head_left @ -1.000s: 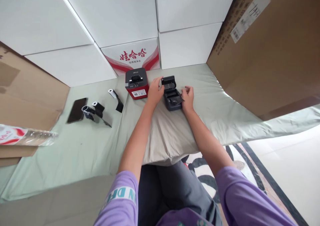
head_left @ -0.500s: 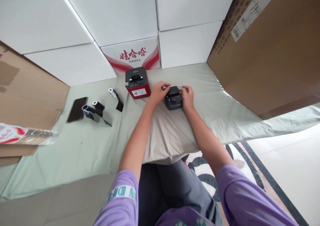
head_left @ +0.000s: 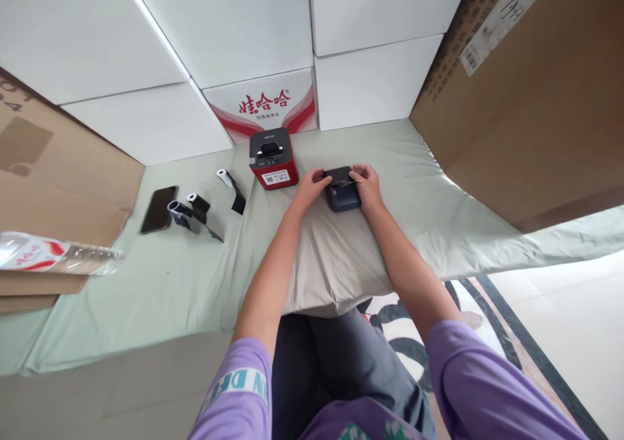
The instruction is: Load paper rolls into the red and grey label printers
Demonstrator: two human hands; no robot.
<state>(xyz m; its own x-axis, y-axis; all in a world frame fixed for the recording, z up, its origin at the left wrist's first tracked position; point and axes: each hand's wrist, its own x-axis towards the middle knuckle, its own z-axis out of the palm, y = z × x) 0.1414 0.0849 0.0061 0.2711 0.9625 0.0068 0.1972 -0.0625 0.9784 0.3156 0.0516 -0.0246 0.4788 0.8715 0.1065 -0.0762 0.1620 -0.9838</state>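
Small dark label printer sits lid-down on the pillow, toward the far edge of the bed sheet. Left hand grips its left side, right hand its right, fingers curled over the top. Both hands equally near. Red printer just left; open sheet to the right

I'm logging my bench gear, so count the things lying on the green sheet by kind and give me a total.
Label printers: 2, dark grey one between left hand and right hand, red one
Label rolls: 3
Phones: 1
Total: 6
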